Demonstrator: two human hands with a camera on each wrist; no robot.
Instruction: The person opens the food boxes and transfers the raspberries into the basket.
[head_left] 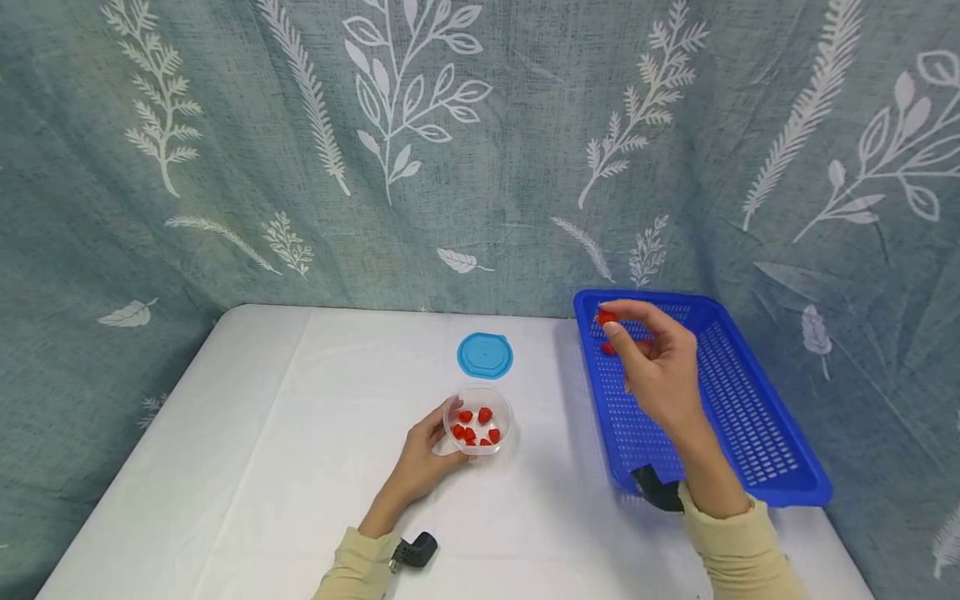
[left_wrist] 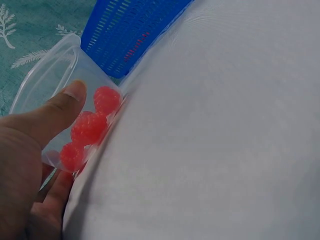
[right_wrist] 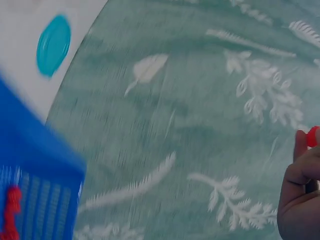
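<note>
A clear plastic cup (head_left: 478, 392) with several red raspberries (left_wrist: 89, 128) inside stands on the white table. My left hand (head_left: 422, 460) grips its left side, thumb on the near wall and fingers around behind. Over the far left part of a blue basket (head_left: 750, 367), my right hand (head_left: 663, 367) pinches one raspberry (head_left: 606, 317) between thumb and fingertips. More raspberries (right_wrist: 12, 200) lie in the basket below that hand, partly hidden by it in the head view.
A round blue lid (head_left: 485, 356) lies flat on the table (head_left: 337, 400) just behind the cup. The basket stands at the table's right side. A green curtain (head_left: 517, 150) with white leaf prints hangs behind the table.
</note>
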